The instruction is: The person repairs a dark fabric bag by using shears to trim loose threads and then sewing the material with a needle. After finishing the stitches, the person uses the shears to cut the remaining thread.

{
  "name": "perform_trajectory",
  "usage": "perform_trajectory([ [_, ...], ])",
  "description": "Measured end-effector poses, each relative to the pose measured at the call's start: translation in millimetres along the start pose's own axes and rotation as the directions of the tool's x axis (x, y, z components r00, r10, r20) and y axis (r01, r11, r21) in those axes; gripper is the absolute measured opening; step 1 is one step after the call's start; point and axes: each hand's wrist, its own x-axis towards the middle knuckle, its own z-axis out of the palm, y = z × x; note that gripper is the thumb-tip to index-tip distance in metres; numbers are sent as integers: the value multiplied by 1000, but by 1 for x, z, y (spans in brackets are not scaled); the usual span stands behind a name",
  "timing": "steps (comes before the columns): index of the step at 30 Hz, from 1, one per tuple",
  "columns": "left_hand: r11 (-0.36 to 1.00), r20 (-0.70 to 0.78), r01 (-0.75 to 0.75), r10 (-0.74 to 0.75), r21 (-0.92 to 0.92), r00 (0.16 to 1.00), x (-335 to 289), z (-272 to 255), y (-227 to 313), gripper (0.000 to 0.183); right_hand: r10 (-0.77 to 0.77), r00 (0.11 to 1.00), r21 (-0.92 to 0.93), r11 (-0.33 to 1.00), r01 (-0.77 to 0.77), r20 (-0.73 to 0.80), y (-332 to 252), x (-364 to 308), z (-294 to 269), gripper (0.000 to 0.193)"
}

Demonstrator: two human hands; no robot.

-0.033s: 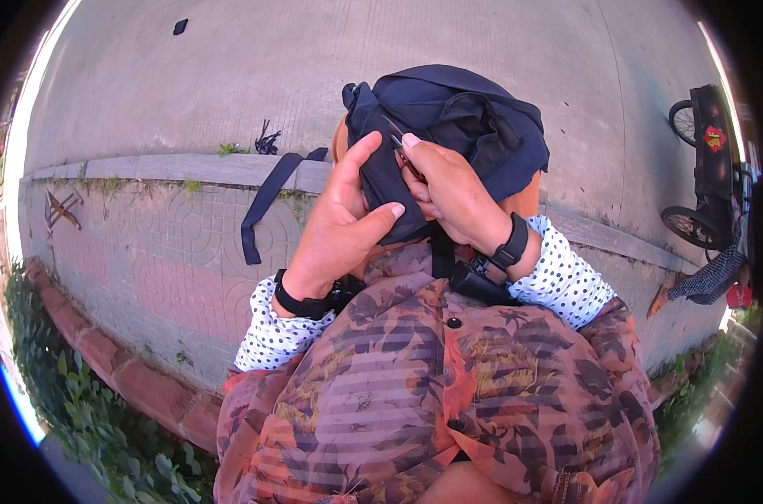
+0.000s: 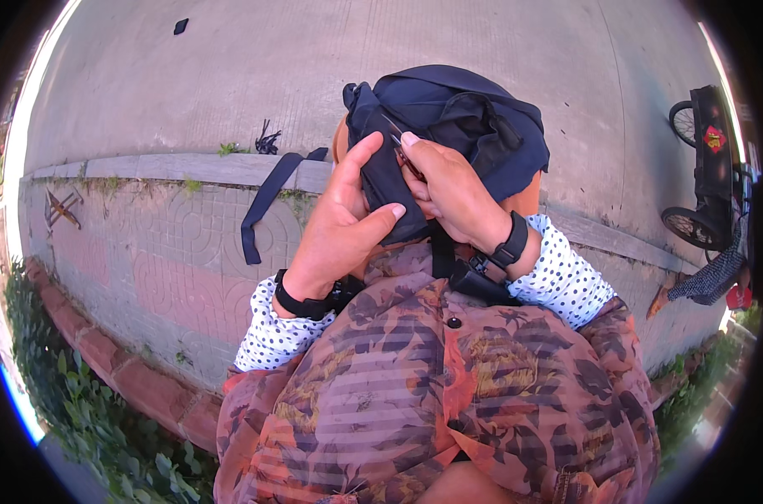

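A bundle of dark navy cloth (image 2: pixel 398 91) lies across my lap, with folds and a long band along its far edge. My left hand (image 2: pixel 341 220) holds its near left part. The thumb lies over the cloth, the index finger stretches along its edge, and the other fingers are mostly hidden. Over the same part, my right hand (image 2: pixel 450 186) is closed on a slim pointed tool (image 2: pixel 393 128) with a reddish handle. It looks like small scissors, though the fingers cover most of it. The tip points away from me, against the cloth.
A dark fabric strip (image 2: pixel 268 197) hangs over the kerb (image 2: pixel 205 167) at left. Dark scraps (image 2: pixel 267 139) lie beyond it, and a small black piece (image 2: pixel 180 27) farther off. A wooden folding frame (image 2: pixel 63 209) stands far left. At right are a dark cart (image 2: pixel 710 160) and a person's leg (image 2: pixel 705 284).
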Motion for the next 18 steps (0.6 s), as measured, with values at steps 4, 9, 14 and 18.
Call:
perform_trajectory([
  [4, 999, -8, 44, -44, -23, 999, -2, 0, 3, 78, -3, 1000, -8, 1000, 3, 16, -7, 5, 3, 36],
  [9, 999, 15, 28, -28, 22, 999, -4, -2, 4, 77, 51, 998, 28, 998, -52, 26, -10, 9, 3, 32],
  [14, 997, 40, 8, -11, 80, 999, -5, -5, 4, 76, 76, 997, 12, 997, -76, 4, -11, 10, 6, 33],
  [18, 998, 42, 14, -16, 56, 999, -5, -6, 4, 76, 68, 998, 15, 998, -68, -11, -12, 10, 7, 37],
])
